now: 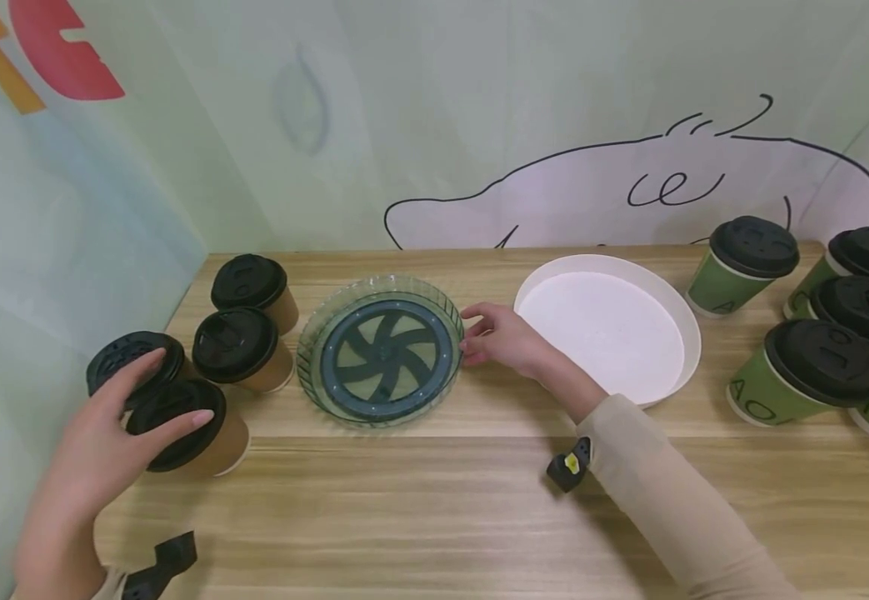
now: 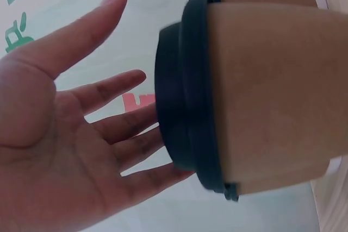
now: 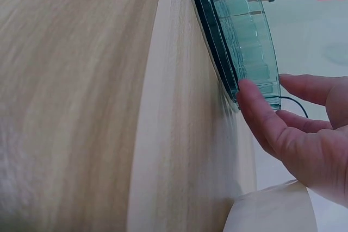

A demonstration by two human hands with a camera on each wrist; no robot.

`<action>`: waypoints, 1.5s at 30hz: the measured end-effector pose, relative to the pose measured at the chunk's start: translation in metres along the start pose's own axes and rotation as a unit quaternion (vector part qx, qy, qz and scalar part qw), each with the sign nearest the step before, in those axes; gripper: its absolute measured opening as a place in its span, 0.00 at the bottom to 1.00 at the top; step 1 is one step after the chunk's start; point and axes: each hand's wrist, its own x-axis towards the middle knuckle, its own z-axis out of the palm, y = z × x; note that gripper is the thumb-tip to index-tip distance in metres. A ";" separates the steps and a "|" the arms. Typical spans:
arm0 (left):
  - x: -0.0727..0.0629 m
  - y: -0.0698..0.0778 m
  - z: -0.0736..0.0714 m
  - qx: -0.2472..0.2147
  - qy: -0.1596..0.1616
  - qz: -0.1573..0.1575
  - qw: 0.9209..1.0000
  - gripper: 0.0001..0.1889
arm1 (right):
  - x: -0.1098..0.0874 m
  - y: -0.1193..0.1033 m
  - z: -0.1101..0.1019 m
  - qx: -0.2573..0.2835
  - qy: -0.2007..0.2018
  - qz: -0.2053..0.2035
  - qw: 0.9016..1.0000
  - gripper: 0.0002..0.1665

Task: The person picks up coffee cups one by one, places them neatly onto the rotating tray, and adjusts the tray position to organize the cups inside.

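Observation:
My left hand point(image 1: 115, 433) hovers with thumb and fingers spread over two brown paper cups with black lids at the left. In the left wrist view, one brown cup point(image 2: 272, 91) stands close before the fingers, hiding some fingertips behind its black lid point(image 2: 187, 91). Nothing is gripped in that palm. My right hand point(image 1: 505, 337) is at the right rim of a round, see-through green tray point(image 1: 452, 379) with a dark ring and curved blades inside. Its thumb and fingers are parted at the tray's wall point(image 3: 253, 52) in the right wrist view.
Two more brown cups point(image 1: 280, 367) stand between the left hand and the tray. A round white tray point(image 1: 692, 354) lies behind my right forearm. Several green cups point(image 1: 760, 392) with black lids group at the right. A printed curtain point(image 1: 434, 108) hangs behind the wooden table point(image 1: 374, 517).

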 end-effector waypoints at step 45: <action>-0.010 -0.032 0.002 -0.023 -0.032 -0.044 0.998 0.49 | 0.001 0.001 -0.001 0.013 -0.008 -0.002 1.000 0.30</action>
